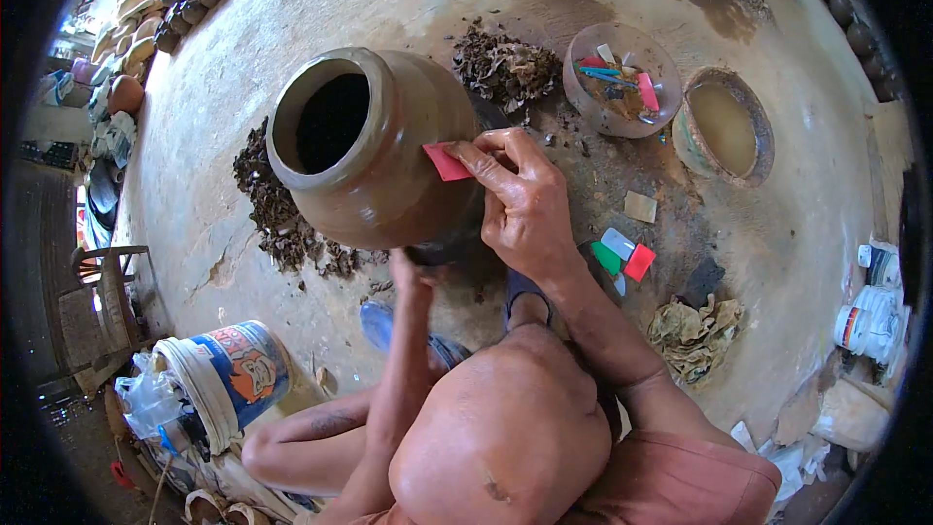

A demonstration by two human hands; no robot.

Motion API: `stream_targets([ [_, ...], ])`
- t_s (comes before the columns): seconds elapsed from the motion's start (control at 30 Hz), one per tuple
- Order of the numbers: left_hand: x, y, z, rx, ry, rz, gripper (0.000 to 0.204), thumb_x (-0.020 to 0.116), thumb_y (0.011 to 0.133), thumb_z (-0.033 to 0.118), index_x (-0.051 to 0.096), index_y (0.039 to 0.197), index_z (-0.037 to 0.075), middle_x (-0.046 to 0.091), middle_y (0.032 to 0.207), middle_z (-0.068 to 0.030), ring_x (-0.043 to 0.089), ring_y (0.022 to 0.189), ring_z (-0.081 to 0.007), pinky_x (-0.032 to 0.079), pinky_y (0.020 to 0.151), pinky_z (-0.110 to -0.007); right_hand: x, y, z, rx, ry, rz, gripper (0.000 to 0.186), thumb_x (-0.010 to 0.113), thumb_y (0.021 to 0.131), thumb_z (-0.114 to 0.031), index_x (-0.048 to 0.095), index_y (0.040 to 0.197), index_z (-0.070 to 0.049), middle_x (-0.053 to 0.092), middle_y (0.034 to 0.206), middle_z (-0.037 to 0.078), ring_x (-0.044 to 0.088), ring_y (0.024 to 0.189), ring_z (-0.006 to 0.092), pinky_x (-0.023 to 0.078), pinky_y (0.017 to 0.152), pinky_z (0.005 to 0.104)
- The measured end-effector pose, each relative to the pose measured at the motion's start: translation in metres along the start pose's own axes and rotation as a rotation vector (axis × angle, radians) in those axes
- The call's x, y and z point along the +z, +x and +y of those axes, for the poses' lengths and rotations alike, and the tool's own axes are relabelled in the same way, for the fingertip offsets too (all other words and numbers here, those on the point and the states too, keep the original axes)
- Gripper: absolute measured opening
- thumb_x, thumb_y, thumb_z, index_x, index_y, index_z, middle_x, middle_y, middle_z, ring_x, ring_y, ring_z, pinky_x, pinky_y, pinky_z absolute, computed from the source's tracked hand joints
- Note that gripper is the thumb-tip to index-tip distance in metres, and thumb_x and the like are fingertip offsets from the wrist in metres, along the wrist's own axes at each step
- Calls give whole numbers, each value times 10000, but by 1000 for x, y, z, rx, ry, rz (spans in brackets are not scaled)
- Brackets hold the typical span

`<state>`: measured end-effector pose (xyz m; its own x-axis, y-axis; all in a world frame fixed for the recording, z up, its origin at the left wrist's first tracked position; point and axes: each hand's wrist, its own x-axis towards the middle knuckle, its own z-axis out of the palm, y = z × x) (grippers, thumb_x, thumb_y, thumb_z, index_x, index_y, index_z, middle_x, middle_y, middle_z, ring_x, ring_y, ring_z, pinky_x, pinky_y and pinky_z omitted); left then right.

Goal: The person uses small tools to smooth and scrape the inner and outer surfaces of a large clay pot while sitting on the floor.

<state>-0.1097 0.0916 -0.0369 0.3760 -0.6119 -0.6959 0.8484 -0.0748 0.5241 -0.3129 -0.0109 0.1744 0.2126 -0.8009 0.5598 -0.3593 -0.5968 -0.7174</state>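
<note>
A large brown clay pot (413, 160) with a wide rim and dark mouth stands tilted in front of me, its surface wet and shiny. My right hand (525, 190) pinches a small red plastic scraper (447, 162) against the pot's right side. Low at the pot's near side is my left hand (416, 272), by the dark base. Its fingers are hidden and smeared, so their hold does not show.
Dark clay scraps (277, 199) lie left of the pot, with another heap (505, 68) behind it. A clear tub (622, 39) of tools and a bucket of murky water (724, 126) stand at the right. Coloured plastic pieces (639, 262) and a crumpled cloth (695, 335) lie nearer; a white bucket (228, 374) sits lower left.
</note>
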Motion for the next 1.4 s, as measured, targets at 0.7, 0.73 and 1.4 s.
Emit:
stream_targets([
  [0.7,11,-32,-66,206,293,402,695,514,1046,626,599,1330,-2,706,1252,-207,701,1092,-368,591,742,-478,1,-7,-8,19,-78,-40,584,657,731,92,745,1268,-121,633,1097,126,670,970,350,590,827,439],
  [0.73,5,-41,-74,11,346,231,707,530,1042,625,567,1352,-9,710,1220,-190,706,1048,-364,593,718,-467,2,-6,-11,17,-70,-46,584,657,731,92,745,1268,-121,633,1097,126,670,970,350,590,827,439],
  [1.4,-35,23,-24,91,181,38,701,501,1043,663,575,1398,63,712,1109,-177,724,855,-284,578,620,-424,7,3,-35,-11,-88,-59,540,627,784,146,766,1240,-107,644,1081,153,696,914,361,581,796,439],
])
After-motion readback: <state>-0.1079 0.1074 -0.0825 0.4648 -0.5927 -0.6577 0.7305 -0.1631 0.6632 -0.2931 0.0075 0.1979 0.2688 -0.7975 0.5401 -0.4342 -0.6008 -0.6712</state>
